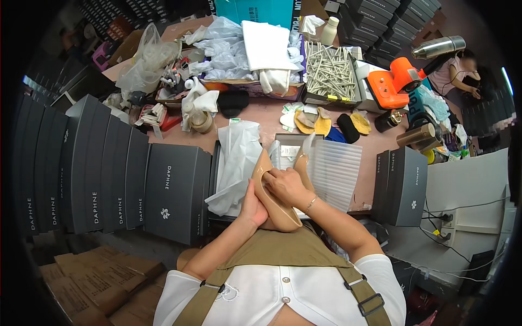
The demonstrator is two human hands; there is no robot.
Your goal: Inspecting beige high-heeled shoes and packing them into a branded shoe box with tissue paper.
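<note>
A glossy beige pump (281,215) is tilted in front of my apron. My left hand (252,206) is closed around its left side. My right hand (288,186) reaches across with bent fingers pressed together at the shoe's opening; their tips are hidden inside it, and I cannot see what they pinch. Just beyond, a second beige pump (303,164) stands over an open box, partly covered by my right hand. White tissue paper (237,160) spills over the box's left side, and a ribbed translucent packing sheet (338,169) lies at its right.
Dark grey shoeboxes (176,187) stand in a row at left, with more boxes (401,185) at right. Behind are a carton of white sticks (330,70), an orange tool (389,87), yellow pads (322,124) and a glass jar (200,119). A person (454,76) sits at far right.
</note>
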